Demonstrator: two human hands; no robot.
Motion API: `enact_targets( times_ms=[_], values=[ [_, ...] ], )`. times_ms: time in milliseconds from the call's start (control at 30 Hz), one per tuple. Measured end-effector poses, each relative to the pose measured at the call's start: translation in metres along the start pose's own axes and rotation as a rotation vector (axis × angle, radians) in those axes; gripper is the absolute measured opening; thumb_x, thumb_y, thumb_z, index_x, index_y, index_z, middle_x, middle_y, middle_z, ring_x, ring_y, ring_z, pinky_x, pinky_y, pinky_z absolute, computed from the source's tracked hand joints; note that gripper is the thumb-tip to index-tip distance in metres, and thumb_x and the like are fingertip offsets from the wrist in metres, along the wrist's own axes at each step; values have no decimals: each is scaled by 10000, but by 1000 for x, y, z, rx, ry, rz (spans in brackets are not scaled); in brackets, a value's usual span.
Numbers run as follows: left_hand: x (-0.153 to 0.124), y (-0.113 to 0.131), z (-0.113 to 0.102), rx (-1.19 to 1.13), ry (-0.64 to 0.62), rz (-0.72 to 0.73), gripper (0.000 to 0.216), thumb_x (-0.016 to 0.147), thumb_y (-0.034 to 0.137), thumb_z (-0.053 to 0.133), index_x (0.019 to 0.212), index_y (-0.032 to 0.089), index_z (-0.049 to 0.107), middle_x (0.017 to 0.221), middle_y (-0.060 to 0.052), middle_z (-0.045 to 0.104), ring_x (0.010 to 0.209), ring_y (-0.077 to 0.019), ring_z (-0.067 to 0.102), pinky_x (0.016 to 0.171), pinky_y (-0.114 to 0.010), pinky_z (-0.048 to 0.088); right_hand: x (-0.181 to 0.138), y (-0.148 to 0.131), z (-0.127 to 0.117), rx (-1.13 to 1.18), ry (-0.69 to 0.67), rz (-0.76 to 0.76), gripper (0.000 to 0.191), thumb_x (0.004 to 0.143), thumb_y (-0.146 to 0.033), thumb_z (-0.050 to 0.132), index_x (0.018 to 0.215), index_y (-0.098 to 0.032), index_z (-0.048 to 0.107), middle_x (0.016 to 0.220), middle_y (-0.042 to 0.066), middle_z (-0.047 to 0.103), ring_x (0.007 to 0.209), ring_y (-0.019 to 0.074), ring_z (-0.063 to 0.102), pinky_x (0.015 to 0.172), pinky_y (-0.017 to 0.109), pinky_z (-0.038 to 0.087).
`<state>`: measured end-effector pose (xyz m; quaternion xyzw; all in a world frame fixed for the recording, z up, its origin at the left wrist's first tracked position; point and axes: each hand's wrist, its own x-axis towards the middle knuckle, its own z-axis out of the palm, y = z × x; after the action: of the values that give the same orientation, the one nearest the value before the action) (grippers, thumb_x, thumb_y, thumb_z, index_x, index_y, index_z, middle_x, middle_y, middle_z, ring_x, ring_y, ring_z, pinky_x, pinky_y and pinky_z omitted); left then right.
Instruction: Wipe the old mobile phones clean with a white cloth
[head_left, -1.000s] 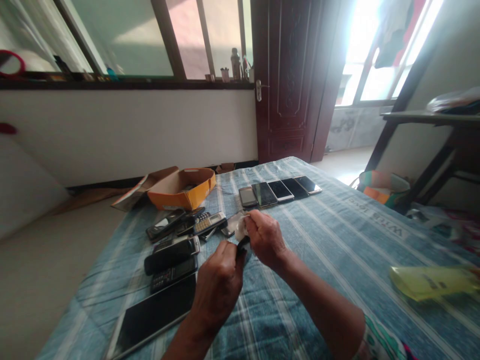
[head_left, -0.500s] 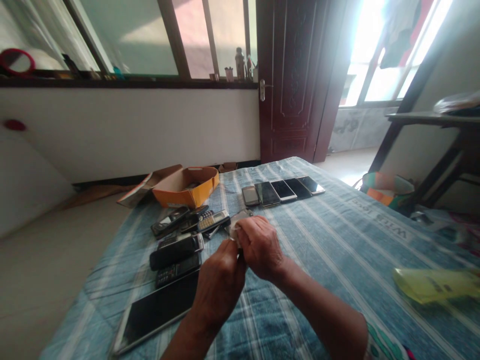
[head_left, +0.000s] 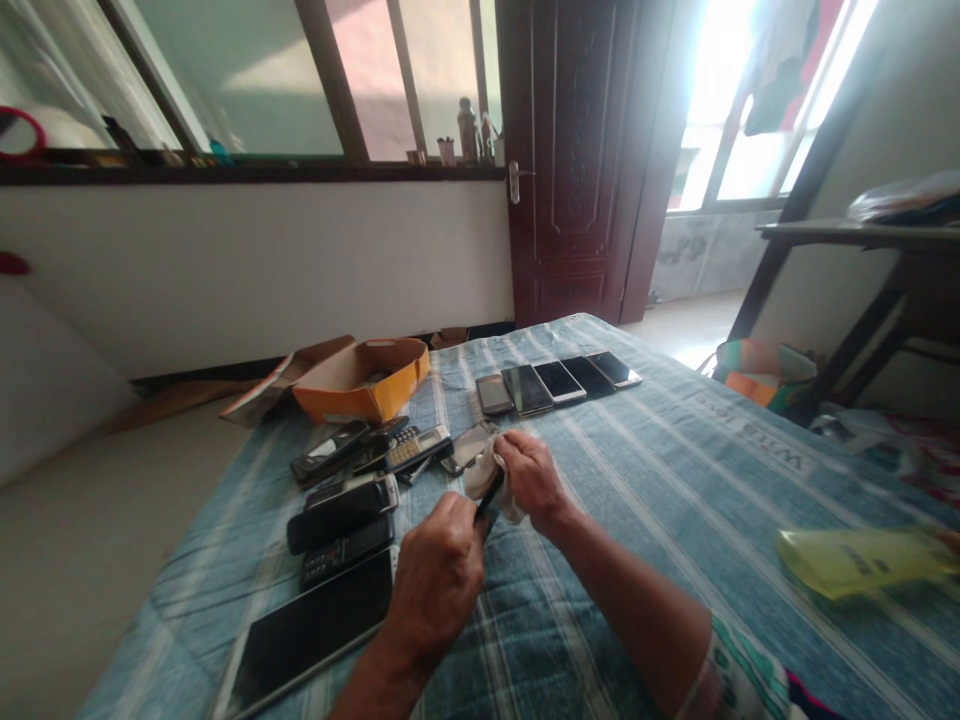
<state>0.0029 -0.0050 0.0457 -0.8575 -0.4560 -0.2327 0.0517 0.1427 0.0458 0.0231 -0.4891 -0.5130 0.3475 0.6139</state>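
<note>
My left hand (head_left: 441, 555) is closed around one end of a thin dark phone (head_left: 490, 494), seen nearly edge-on and tilted up. In my right hand (head_left: 534, 482) a crumpled whitish cloth (head_left: 513, 506) is pinched against the phone's far end. Left of my hands lie a large tablet (head_left: 315, 625) with a dark screen, a black phone (head_left: 343, 515), a keypad phone (head_left: 349, 552) and a pile of others, including a keypad phone with a pale screen (head_left: 420, 448). A greyish phone (head_left: 469, 446) rests just beyond the cloth.
Farther back, an open orange box (head_left: 367, 395) stands near the bed's left edge. Several phones lie in a row, a white-framed one (head_left: 559, 381) among them. A yellow translucent packet (head_left: 855, 560) is at the right on the striped blue bedsheet (head_left: 675, 500).
My right hand has moved slightly away from my left, so the dark phone and more of the cloth now show between them. The view has shifted slightly to the right.
</note>
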Motion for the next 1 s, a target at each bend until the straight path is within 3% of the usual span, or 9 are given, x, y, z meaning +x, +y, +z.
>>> enact_targets(
  times_ms=[133, 367, 800, 1000],
  values=[
    [0, 0, 2, 75, -59, -15, 193, 841, 122, 433, 680, 212, 490, 702, -27, 599, 578, -169, 608, 532, -271, 408, -4, 12, 4, 11, -14, 85, 305, 806, -374, 436, 555, -207, 389, 556, -53, 336, 545, 103, 324, 500, 234, 241],
    [0, 1, 8, 129, -88, -58, 170, 837, 172, 462, 682, 206, 524, 689, -18, 602, 598, -168, 616, 537, -267, 405, -7, 22, 4, -52, 8, 89, 300, 779, -366, 443, 534, -206, 376, 536, -53, 343, 554, 106, 330, 517, 234, 230],
    [-7, -15, 23, -2, 175, 86, 242, 877, 229, 426, 639, 208, 461, 610, 10, 523, 486, -118, 522, 477, -234, 363, -3, 32, 1, 4, 12, 127, 262, 745, -345, 431, 525, -209, 392, 531, -51, 351, 536, 103, 340, 496, 221, 249],
    [-7, -14, 24, -16, 184, 98, 241, 881, 222, 419, 642, 212, 444, 609, 15, 513, 481, -115, 518, 476, -232, 360, -3, 27, 1, 37, 17, 123, 271, 768, -369, 422, 549, -214, 385, 530, -61, 334, 507, 98, 334, 476, 220, 261]
  ],
)
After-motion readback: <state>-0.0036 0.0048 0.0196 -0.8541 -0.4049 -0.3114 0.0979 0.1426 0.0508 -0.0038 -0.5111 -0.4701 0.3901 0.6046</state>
